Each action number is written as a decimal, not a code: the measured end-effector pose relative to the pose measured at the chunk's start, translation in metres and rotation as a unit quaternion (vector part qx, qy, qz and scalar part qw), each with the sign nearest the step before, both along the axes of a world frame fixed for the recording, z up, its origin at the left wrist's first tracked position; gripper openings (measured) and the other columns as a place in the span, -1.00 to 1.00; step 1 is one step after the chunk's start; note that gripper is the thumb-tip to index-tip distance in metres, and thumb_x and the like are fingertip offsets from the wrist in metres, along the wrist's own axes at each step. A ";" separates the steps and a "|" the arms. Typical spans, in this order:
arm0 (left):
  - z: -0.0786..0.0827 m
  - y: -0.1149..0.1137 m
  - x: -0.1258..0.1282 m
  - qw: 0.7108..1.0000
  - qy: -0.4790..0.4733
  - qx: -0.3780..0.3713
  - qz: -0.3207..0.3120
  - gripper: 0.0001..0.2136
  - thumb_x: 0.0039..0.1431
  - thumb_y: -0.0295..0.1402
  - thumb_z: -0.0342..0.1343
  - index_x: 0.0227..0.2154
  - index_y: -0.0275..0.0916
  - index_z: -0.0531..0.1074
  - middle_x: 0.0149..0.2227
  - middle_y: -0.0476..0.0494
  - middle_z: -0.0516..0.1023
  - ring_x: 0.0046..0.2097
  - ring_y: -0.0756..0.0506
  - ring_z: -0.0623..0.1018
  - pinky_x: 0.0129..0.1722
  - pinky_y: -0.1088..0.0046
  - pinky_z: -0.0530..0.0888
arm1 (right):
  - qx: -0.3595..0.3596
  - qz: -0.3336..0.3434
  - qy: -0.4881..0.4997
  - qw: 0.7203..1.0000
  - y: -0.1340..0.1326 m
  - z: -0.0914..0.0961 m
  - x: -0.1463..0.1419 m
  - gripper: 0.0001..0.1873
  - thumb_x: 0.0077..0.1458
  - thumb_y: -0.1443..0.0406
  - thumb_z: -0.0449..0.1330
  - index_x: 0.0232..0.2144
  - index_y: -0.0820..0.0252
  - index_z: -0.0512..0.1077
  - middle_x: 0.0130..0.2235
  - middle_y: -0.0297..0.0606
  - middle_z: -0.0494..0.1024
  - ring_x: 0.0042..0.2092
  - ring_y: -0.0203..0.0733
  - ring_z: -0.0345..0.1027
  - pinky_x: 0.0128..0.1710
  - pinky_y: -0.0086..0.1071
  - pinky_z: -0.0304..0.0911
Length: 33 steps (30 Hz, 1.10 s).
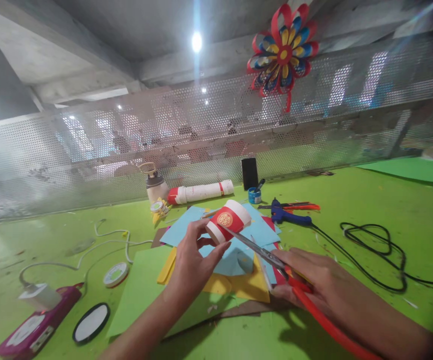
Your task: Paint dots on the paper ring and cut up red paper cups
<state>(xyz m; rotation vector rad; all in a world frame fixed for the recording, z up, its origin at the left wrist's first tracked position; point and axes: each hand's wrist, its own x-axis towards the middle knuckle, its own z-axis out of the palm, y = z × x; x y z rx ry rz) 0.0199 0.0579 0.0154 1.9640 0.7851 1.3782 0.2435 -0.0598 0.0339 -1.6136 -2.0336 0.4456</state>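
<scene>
My left hand (197, 255) grips a red and white paper cup (235, 216) near its base, with the cup tilted on its side and its mouth toward the upper right. A gold round emblem shows on the cup's red band. In my right hand (310, 275) is a pair of scissors (263, 252) with red handles. The blades point up and left, and their tips meet the cup's side by the emblem; I cannot tell whether they cut into it. Beneath both hands lie sheets of light blue paper (186, 227), yellow paper (246, 285) and green paper (141, 285).
A blue glue gun (289, 216) with a black cord (385, 240) lies right. Behind are stacked paper cups (205, 191), a spray bottle (156, 187), a blue jar (254, 195) and a phone (249, 173). At left are a power strip (38, 325) and a tape roll (116, 274).
</scene>
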 end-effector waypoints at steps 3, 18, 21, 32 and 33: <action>-0.001 0.001 0.000 1.000 -0.004 -0.002 -0.002 -0.64 0.11 -0.29 0.28 -0.07 -0.19 0.32 -0.09 -0.16 0.51 -0.16 -0.11 0.60 -0.16 0.28 0.62 | 0.008 -0.002 -0.007 1.000 0.000 -0.004 0.002 -0.61 0.25 -0.06 0.08 -0.21 0.11 0.41 -0.06 -0.09 0.53 -0.05 0.09 0.41 -0.07 -0.06 0.30; -0.005 0.003 0.002 1.000 -0.003 -0.005 0.007 -0.64 0.11 -0.28 0.28 -0.08 -0.19 0.31 -0.09 -0.16 0.51 -0.13 -0.13 0.60 -0.13 0.26 0.62 | 0.010 -0.001 -0.023 1.000 -0.002 -0.008 0.000 -0.69 0.30 0.07 0.06 -0.10 0.13 0.41 -0.16 -0.10 0.55 -0.15 0.05 0.43 -0.13 -0.07 0.33; -0.007 0.003 0.002 1.000 -0.006 -0.011 0.006 -0.64 0.09 -0.29 0.29 -0.10 -0.19 0.31 -0.10 -0.16 0.52 -0.15 -0.13 0.60 -0.14 0.26 0.62 | 0.002 0.000 -0.024 1.000 -0.002 -0.007 -0.002 -0.70 0.31 0.08 0.05 -0.13 0.14 0.42 -0.18 -0.11 0.56 -0.17 0.04 0.44 -0.16 -0.09 0.33; 0.012 0.004 -0.003 0.937 -0.130 -0.281 -0.160 -0.63 0.13 -0.19 0.25 -0.09 -0.29 0.37 -0.23 -0.21 0.60 -0.22 -0.11 0.60 -0.21 0.33 0.55 | 0.040 0.009 -0.030 0.999 0.001 -0.006 0.003 -0.71 0.28 0.11 0.09 -0.22 0.18 0.47 -0.23 -0.11 0.60 -0.23 0.00 0.47 -0.24 -0.19 0.35; 0.014 0.005 -0.003 0.919 -0.146 -0.319 -0.178 -0.63 0.13 -0.20 0.25 -0.10 -0.30 0.37 -0.23 -0.21 0.60 -0.24 -0.09 0.60 -0.21 0.34 0.55 | 0.043 0.006 -0.031 0.999 0.001 -0.007 0.004 -0.70 0.28 0.09 0.09 -0.20 0.19 0.47 -0.21 -0.09 0.60 -0.21 0.02 0.48 -0.23 -0.19 0.35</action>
